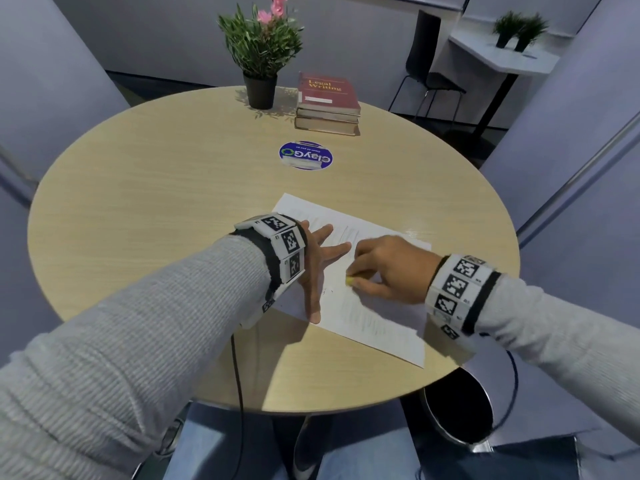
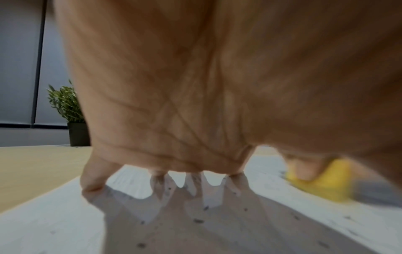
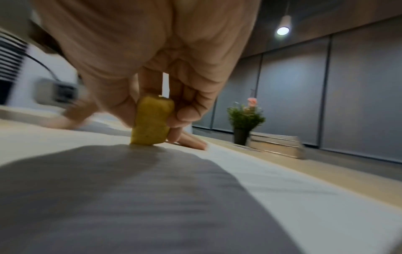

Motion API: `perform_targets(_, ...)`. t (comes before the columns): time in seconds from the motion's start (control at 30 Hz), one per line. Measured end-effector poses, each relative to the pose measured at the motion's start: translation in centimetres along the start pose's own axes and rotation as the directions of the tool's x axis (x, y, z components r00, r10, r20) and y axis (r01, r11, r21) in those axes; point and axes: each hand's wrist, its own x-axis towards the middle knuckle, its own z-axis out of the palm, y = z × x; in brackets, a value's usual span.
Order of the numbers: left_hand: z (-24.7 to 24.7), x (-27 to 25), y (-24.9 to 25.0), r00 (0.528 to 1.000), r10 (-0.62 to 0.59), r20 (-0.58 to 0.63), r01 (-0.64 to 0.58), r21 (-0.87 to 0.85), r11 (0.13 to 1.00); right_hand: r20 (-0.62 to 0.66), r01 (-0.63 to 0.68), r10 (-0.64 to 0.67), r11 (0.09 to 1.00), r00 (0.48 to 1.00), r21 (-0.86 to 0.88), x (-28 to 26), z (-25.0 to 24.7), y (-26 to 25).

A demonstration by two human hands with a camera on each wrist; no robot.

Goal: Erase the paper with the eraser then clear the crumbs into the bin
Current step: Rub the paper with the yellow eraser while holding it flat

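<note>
My left hand [image 1: 313,268] lies flat with straight, spread fingers on the paper [image 1: 367,303], pressing the sheet to the round bench [image 1: 166,202] near the centre of the head view; in the left wrist view my fingertips [image 2: 92,182] touch the white sheet and dark crumbs [image 2: 197,220] dot the paper below them. My right hand [image 1: 388,268], just right of centre in the head view, pinches the yellow eraser [image 3: 152,120] between thumb and fingers, and in the right wrist view its lower end stands upright on the paper. The 2 hands are near each other on the sheet. The bin [image 1: 460,407] sits at the lower right of the head view, below the bench edge, its dark opening showing. At the top of the frame, on the far side of the bench, stand a potted plant [image 1: 259,53] with pink flowers and a stack of 3 books [image 1: 327,105], with a round blue sticker [image 1: 306,155] in front of them.
</note>
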Motion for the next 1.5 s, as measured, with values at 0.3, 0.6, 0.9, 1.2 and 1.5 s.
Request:
perform_targets(0.3,0.3,0.1,-0.1,0.997,0.008,-0.074,-0.012,-0.046,0.999,0.049,-0.014,0.013,1.0,0.999,0.022,0.4,-0.6,1.1)
perform_targets(0.6,-1.0,-0.6,0.7,0.998,-0.016,0.068,0.011,0.079,0.997,0.133,0.096,-0.111,0.988,0.985,0.12,-1.7,0.4,-1.4)
perform_targets(0.9,-0.7,-1.4,0.8,0.993,0.056,-0.106,-0.063,-0.062,0.996,0.031,-0.063,0.063,0.998,0.998,0.004,-0.2,0.2,2.1)
perform_targets(1.2,-1.2,0.7,1.3,0.998,0.014,0.058,-0.022,0.129,0.991,0.005,-0.024,0.024,0.999,1.0,0.03,-0.8,0.3,0.8)
perform_targets(1.5,-1.7,0.1,1.6,0.996,-0.015,0.093,0.005,0.103,0.995,0.035,-0.072,0.071,0.997,0.997,0.033,-0.8,-0.8,1.8)
